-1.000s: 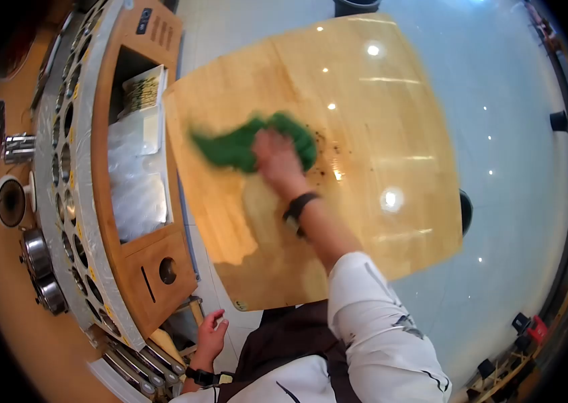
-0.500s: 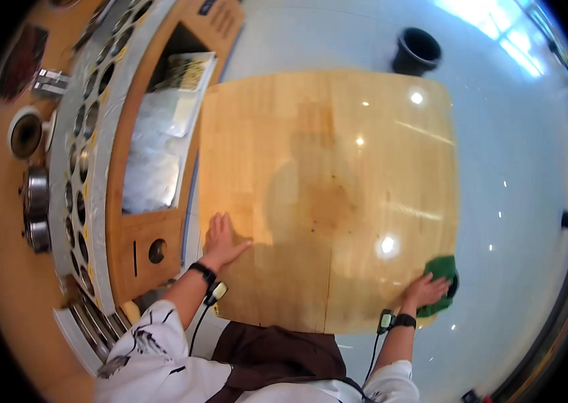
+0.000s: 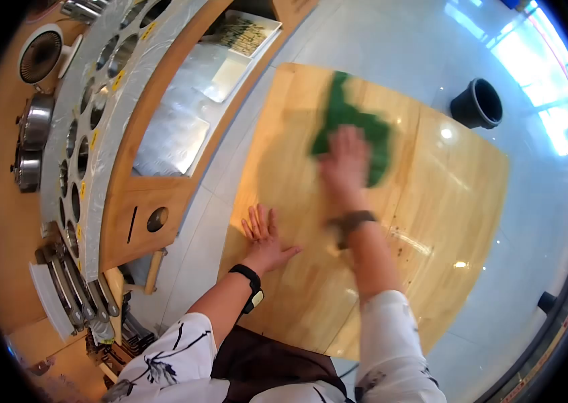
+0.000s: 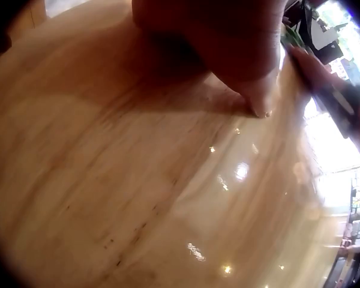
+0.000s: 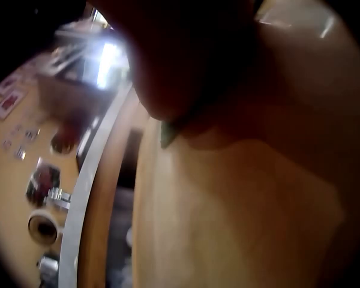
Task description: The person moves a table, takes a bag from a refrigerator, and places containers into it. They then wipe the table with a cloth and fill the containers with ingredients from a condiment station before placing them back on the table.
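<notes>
A green cloth (image 3: 379,142) lies spread on the far left part of a light wooden table (image 3: 442,195). My right hand (image 3: 347,164) presses flat on the cloth with its fingers stretched forward, slightly blurred. Only a small green corner of the cloth (image 5: 167,134) shows past the dark hand in the right wrist view. Nearer to me, my left hand (image 3: 267,245) rests on the table's left side, fingers spread and holding nothing. Its thumb touches the wood in the left wrist view. Small dark specks (image 4: 138,233) dot the tabletop.
Along the left runs a wooden counter (image 3: 119,242) with round metal wells and a shelf of white trays (image 3: 233,77). Several knives (image 3: 72,285) stand at its near end. A black bin (image 3: 476,104) is on the floor beyond the table.
My right hand has swept the cloth from the table's near right edge to its far left part. The left hand, off the table a second ago, stays resting on it. The head view has turned.
</notes>
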`<state>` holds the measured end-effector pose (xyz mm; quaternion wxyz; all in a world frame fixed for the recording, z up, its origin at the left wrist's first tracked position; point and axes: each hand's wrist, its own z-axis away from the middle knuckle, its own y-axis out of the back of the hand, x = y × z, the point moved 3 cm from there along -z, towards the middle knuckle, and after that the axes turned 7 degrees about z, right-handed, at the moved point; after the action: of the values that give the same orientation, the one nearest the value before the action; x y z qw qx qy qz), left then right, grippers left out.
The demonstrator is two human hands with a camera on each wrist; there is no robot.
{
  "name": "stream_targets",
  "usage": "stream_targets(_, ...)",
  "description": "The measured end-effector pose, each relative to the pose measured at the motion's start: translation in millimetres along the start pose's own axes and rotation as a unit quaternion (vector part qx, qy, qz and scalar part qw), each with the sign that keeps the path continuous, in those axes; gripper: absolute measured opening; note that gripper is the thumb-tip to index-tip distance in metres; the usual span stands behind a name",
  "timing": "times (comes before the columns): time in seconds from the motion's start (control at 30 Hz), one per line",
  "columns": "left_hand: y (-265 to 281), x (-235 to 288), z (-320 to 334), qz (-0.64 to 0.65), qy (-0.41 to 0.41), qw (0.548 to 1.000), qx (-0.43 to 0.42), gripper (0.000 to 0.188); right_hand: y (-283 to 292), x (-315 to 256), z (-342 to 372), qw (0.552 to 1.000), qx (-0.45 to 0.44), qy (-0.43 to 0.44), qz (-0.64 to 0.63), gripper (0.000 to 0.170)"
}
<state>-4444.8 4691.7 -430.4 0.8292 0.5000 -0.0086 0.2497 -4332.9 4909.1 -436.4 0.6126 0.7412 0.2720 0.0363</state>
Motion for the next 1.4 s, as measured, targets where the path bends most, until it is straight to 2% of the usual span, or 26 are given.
stream_targets(0.03, 0.9, 1.9, 0.6, 0.0, 0.007, 1.0, -0.011, 0.111, -9.6, -45.6, 2.0, 0.995, -0.013, 0.061, -0.072, 0.055)
stream_targets(0.07, 4.3, 4.2, 2.0, -0.008, 0.011, 1.0, -0.006, 0.11, -20.5, -85.6, 5.9, 0.984, -0.082, 0.101, -0.118, 0.053)
stream_targets(0.1, -4.6, -0.8, 0.1, -0.074, -0.002, 0.997, -0.033, 0.114, -38.2, -117.6, 19.4, 0.966, -0.064, 0.174, -0.182, 0.049)
stream_targets(0.13, -4.5, -3.9, 1.7, -0.066, 0.007, 0.994, -0.082, 0.113, -36.4, -141.0, 26.4, 0.949, -0.134, 0.225, -0.173, 0.048)
stream_targets(0.2, -8.5, -8.3, 1.3, -0.057, 0.009, 0.989, -0.133, 0.113, -47.1, -157.1, 33.7, 0.931, -0.128, 0.304, -0.156, 0.046)
stream_targets(0.27, -11.0, -7.4, -4.9, -0.04, 0.02, 0.997, -0.068, 0.114, -52.4, -149.1, 27.3, 0.92, -0.097, 0.344, -0.158, 0.043)
stream_targets(0.33, -9.9, 0.1, -7.9, -0.053, 0.014, 0.997, -0.053, 0.115, -53.3, -127.8, 9.0, 0.913, -0.094, 0.36, -0.167, 0.042)
stream_targets(0.4, -0.5, 6.9, -9.9, -0.051, 0.029, 0.997, -0.058, 0.118, -49.0, -96.1, -21.7, 0.93, -0.066, 0.329, -0.148, 0.041)
stream_targets(0.47, -3.1, 5.0, -11.7, -0.047, 0.007, 0.998, -0.04, 0.117, -37.7, -33.8, -61.2, 0.967, 0.005, 0.195, -0.166, 0.038)
stream_targets(0.53, -5.9, 5.6, -9.4, -0.046, -0.023, 0.998, -0.031, 0.117, -16.0, 48.9, -89.9, 0.983, 0.1, 0.103, -0.111, 0.036)
stream_targets(0.63, -7.4, 7.4, -11.3, -0.057, -0.015, 0.998, -0.035, 0.118, 29.5, 193.5, -90.9, 0.99, 0.117, -0.072, 0.012, 0.041)
stream_targets(0.73, -6.5, 10.4, -10.1, -0.056, -0.008, 0.998, -0.023, 0.117, 73.4, 337.9, -31.8, 0.937, 0.098, -0.246, 0.227, 0.049)
stream_targets(0.83, -12.1, 6.8, -9.7, -0.089, -0.009, 0.996, -0.021, 0.118, 119.4, 407.0, 49.1, 0.905, 0.047, -0.335, 0.259, 0.051)
stream_targets(0.9, -16.0, 0.5, -12.0, -0.106, -0.033, 0.994, -0.005, 0.118, 134.7, 415.6, 93.5, 0.869, 0.055, -0.401, 0.283, 0.048)
stream_targets(0.97, -21.4, -2.2, -7.6, -0.123, -0.048, 0.991, 0.015, 0.118, 153.8, 408.8, 133.8, 0.847, 0.07, -0.472, 0.235, 0.045)
stream_targets(1.03, -19.7, -3.3, -8.0, -0.129, -0.021, 0.991, 0.002, 0.117, 155.3, 413.3, 186.8, 0.864, 0.109, -0.446, 0.204, 0.039)
stream_targets(1.07, -17.9, -2.8, -9.0, -0.114, -0.036, 0.993, -0.012, 0.116, 165.7, 397.6, 210.6, 0.857, 0.101, -0.492, 0.114, 0.032)
stream_targets(1.1, -14.1, -3.6, -10.1, -0.097, -0.041, 0.994, -0.023, 0.114, 167.6, 388.3, 241.3, 0.879, 0.151, -0.451, 0.03, 0.029)
stream_targets(1.13, -15.8, -5.5, -10.7, -0.083, -0.024, 0.996, -0.031, 0.114, 178.0, 365.7, 269.2, 0.857, 0.17, -0.476, -0.101, 0.028)
stream_targets(1.17, -16.1, -4.0, -10.0, -0.066, -0.006, 0.997, -0.035, 0.113, 178.3, 353.4, 309.8, 0.844, 0.156, -0.5, -0.114, 0.029)
stream_targets(1.2, -10.2, 0.9, -6.8, -0.067, 0.006, 0.997, -0.025, 0.111, 160.7, 363.9, 380.8, 0.882, 0.096, -0.461, -0.014, 0.024)
stream_targets(1.23, -6.0, 3.4, -4.0, -0.067, 0.015, 0.997, -0.019, 0.108, 164.9, 344.8, 424.5, 0.894, -0.035, -0.42, 0.15, 0.024)
stream_targets(1.27, -1.5, 3.4, 0.0, -0.059, 0.023, 0.998, -0.01, 0.108, 151.4, 360.0, 500.9, 0.829, 0.098, -0.549, -0.049, 0.026)
stream_targets(1.3, 2.3, 4.3, 2.5, -0.052, 0.024, 0.998, -0.003, 0.108, 154.7, 353.7, 547.8, 0.869, -0.013, -0.482, 0.112, 0.029)
stream_targets(1.33, 8.3, 4.4, 4.8, -0.052, 0.028, 0.998, -0.015, 0.106, 154.5, 355.0, 595.5, 0.843, 0.086, -0.532, -0.009, 0.037)
stream_targets(1.4, 21.4, 5.4, 11.5, -0.04, 0.044, 0.998, -0.019, 0.104, 188.2, 295.3, 609.3, 0.776, 0.028, -0.63, 0.001, 0.037)
